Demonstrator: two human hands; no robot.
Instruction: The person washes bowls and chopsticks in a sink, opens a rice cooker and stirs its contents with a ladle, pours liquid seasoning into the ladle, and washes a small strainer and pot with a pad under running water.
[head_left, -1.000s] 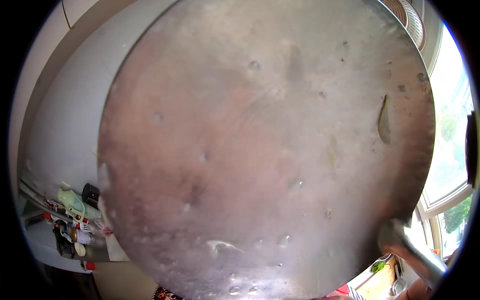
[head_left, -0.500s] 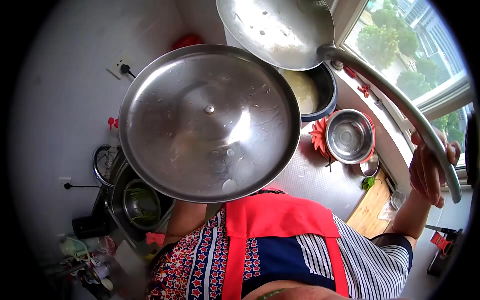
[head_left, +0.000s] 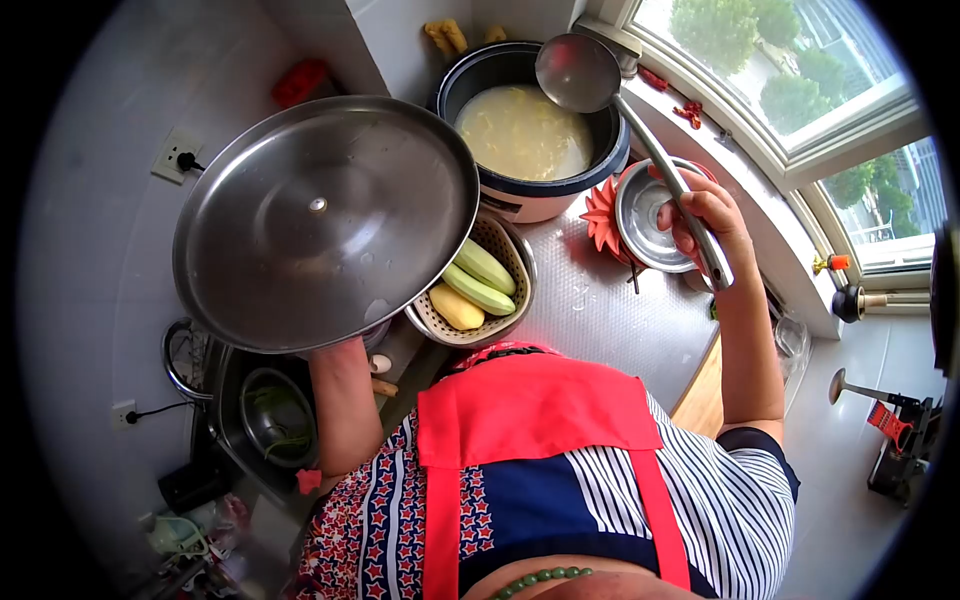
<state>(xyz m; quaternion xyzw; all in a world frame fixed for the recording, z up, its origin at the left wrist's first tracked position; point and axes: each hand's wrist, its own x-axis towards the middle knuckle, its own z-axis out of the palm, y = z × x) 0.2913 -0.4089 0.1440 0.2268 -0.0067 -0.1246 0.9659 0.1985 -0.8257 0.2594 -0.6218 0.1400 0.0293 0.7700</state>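
The right hand [head_left: 700,225] is closed around the handle of a ladle [head_left: 625,120], whose long axis runs up and away from it, bowl poised over the far rim of the open pot [head_left: 530,130] of pale soup. The left hand is hidden behind the big steel lid [head_left: 320,220] it holds up, left of the pot; its grip cannot be seen. A basket of vegetables [head_left: 475,285] sits on the table just beside the pot.

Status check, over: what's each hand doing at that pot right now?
Right hand grips ladle, bowl at pot rim. Left hand hidden behind raised lid. Pot open, pale liquid inside. Nothing blocking.
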